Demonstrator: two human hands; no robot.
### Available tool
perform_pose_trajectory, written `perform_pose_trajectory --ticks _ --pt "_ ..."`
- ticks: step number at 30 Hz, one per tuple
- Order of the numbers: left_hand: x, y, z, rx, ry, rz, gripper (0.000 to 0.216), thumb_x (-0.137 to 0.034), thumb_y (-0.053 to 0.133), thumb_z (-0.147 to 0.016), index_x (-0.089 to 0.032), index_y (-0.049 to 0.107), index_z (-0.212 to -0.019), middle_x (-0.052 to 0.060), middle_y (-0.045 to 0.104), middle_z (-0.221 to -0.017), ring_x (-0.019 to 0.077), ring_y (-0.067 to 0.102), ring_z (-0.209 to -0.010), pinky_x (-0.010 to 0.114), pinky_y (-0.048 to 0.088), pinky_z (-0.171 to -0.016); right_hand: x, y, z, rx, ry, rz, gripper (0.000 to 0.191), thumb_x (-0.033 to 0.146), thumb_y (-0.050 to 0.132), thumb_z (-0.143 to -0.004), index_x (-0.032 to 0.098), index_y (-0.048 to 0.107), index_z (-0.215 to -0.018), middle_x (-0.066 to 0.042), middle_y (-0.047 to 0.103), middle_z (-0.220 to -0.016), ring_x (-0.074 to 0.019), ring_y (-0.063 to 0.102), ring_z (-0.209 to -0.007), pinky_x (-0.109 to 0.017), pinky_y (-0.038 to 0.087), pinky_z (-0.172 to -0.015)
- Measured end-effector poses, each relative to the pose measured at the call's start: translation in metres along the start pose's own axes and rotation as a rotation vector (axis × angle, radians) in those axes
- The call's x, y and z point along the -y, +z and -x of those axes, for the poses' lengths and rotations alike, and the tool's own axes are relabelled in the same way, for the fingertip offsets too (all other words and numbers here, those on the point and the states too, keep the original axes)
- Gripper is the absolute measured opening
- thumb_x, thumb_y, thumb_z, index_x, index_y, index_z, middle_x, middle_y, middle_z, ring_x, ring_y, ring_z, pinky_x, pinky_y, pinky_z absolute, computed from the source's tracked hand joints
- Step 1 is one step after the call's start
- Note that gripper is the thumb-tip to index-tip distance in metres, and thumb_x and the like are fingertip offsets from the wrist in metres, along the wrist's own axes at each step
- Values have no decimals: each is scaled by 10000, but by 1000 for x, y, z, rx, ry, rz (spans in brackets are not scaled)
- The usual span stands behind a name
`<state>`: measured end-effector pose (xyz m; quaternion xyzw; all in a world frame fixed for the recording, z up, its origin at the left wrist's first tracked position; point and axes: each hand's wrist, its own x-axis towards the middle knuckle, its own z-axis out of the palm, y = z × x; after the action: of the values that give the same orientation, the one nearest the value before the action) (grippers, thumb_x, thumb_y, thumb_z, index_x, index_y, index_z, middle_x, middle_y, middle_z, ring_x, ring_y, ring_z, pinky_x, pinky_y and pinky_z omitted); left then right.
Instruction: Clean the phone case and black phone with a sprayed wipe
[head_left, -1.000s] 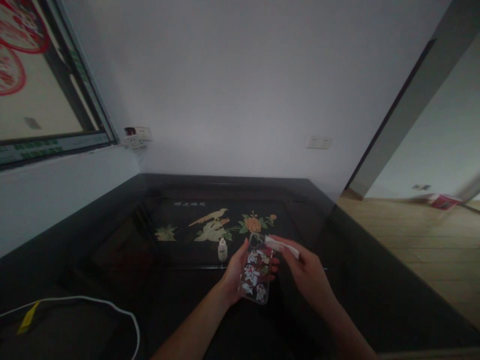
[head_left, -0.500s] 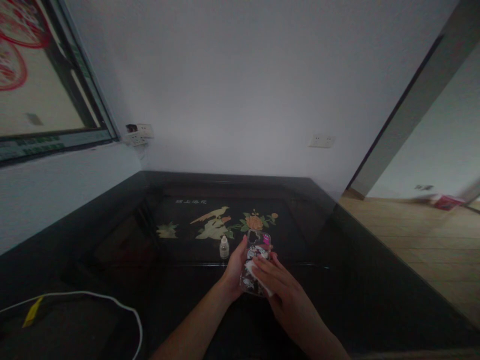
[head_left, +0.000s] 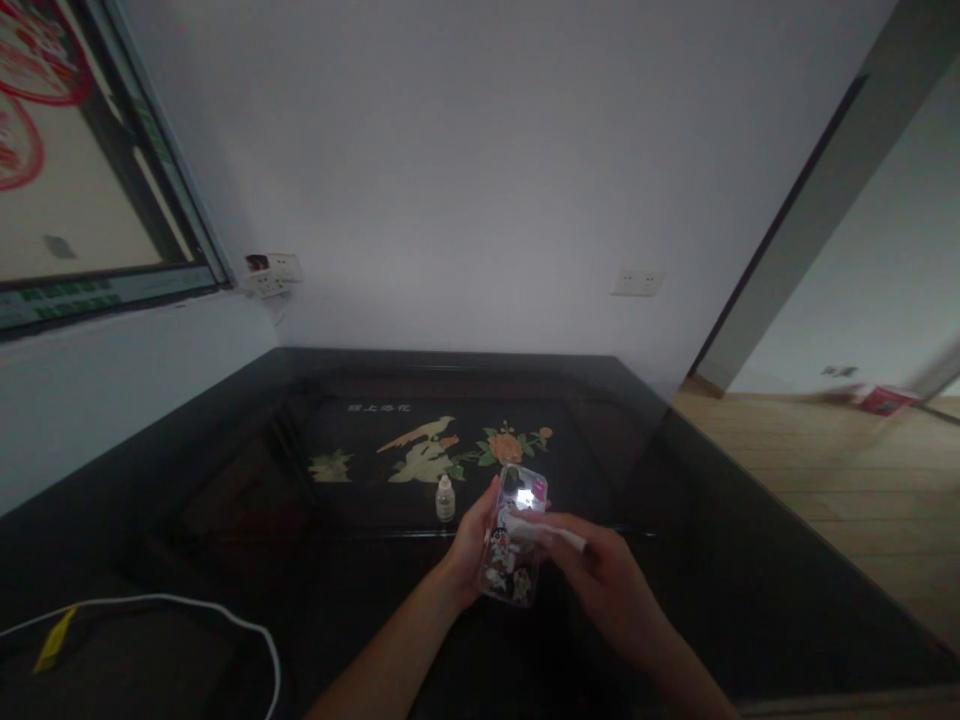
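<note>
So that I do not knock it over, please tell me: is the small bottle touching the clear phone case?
Apart. The head view shows dark table and the left hand between the small bottle and the clear phone case.

Clear cartoon phone case (head_left: 504, 562), white wipe (head_left: 531, 533) across.

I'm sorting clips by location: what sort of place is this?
Probably a room in a home, though that's a guess: a glossy dark table with a bird-and-flower picture in its top, a wall socket behind it, and a wood-look floor to the right.
</note>
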<state>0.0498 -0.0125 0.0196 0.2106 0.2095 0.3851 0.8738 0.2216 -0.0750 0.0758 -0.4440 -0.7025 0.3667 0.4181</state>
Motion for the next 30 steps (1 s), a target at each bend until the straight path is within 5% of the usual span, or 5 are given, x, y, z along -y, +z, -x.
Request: perform_pose_trajectory --ticks 6,16,24,27,30 --pt "2 2 2 -24 2 -22 629 -604 469 -989 -42 690 -1164 193 765 -996 245 748 -794 336 592 -727 -34 1 -39 -321 -214 189 361 281 522 -1014 254 693 -1331 -78 670 -1394 -271 613 -1320 -493 477 -1146" --pt "-3 4 2 -52 17 11 654 -601 402 -1007 -35 705 -1134 173 771 -944 249 748 -813 319 570 -748 -38 37 8 12 -458 440 649 -8 479 -901 307 560 -1463 -30 597 -1479 -221 517 -1415 -493 416 -1202" --pt "-5 8 3 -87 26 4 655 -602 367 -1013 -37 683 -1114 179 752 -954 228 725 -738 325 587 -674 -6 25 49 263 -558 238 580 102 663 -921 365 567 -1430 -3 670 -1399 -179 674 -1242 -286 563 -1049" --pt "-3 7 4 -94 33 -17 618 -588 385 -1005 -49 673 -1095 176 741 -947 229 719 -739 334 594 -670 -15 9 43 119 -445 165 352 176 651 -944 360 712 -1239 -12 779 -1200 -219 756 -1080 -341 625 -940" --pt "-1 2 4 -88 69 -108 527 -571 491 -966 -100 636 -1154 142 726 -974 214 709 -744 321 591 -661 -37 -8 16 -267 -280 0 154 295 642 -953 252 788 -973 -79 819 -986 -266 785 -902 -370 662 -772"
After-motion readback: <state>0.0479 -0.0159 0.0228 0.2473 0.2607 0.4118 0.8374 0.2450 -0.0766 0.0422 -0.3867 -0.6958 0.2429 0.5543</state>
